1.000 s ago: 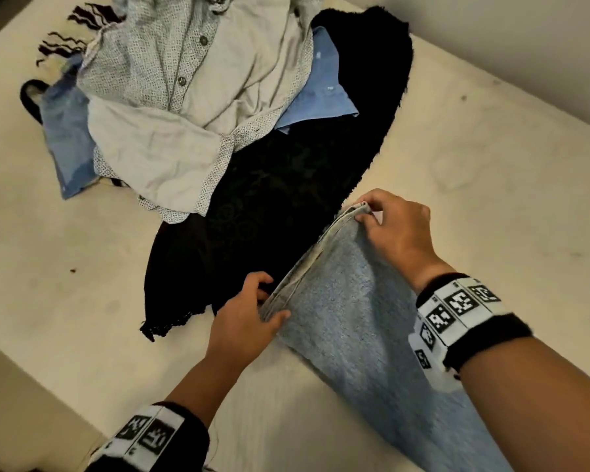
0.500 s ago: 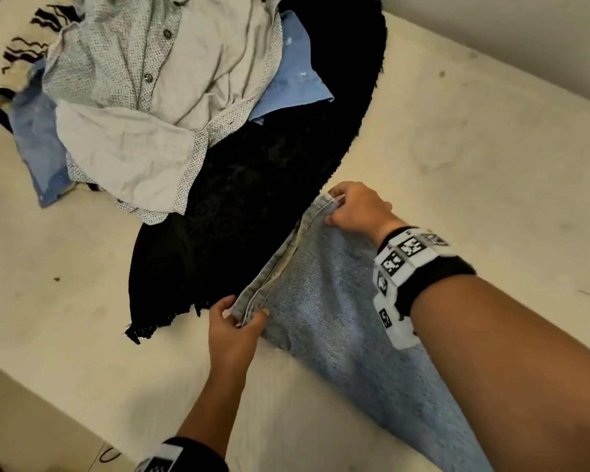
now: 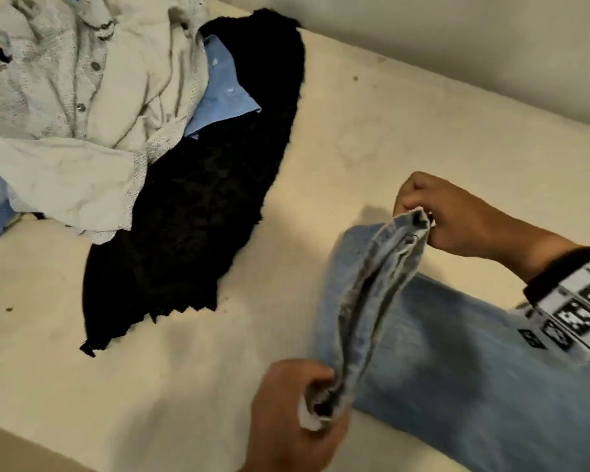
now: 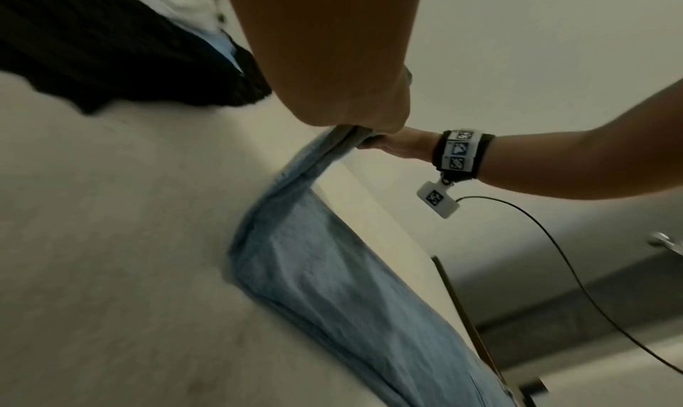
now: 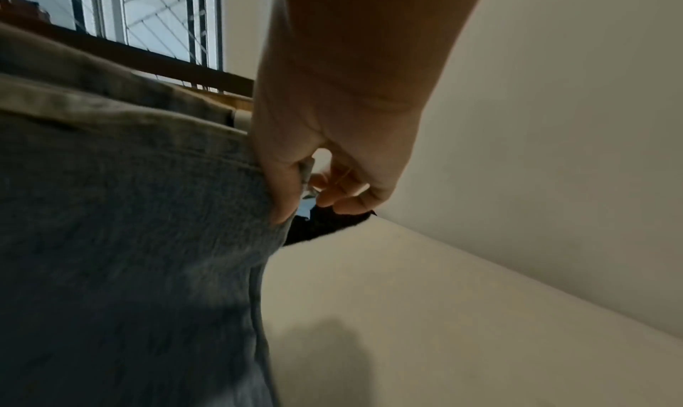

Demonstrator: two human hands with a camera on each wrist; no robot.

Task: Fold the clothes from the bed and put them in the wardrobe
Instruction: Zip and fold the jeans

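Note:
Light blue jeans (image 3: 440, 352) lie across the cream bed (image 3: 389, 137) at the lower right, their hem edge lifted off the sheet. My left hand (image 3: 307, 403) grips the near end of that edge. At the far end my right hand (image 3: 423, 212) pinches it. The left wrist view shows the jeans (image 4: 332, 282) hanging from both hands, the right hand (image 4: 399, 144) beyond the left. In the right wrist view my thumb and fingers (image 5: 295, 191) clamp the denim (image 5: 129, 238).
A long black garment (image 3: 198, 199) lies left of the jeans. Behind it is a heap with a pale patterned shirt (image 3: 82, 107) and a blue shirt (image 3: 222, 93). A wall (image 3: 457, 39) borders the bed's far side. A barred window (image 5: 147, 13) shows in the right wrist view.
Both hands have lifted the jeans' hem edge off the bed and drawn it to the right, away from the black garment. My view has shifted right.

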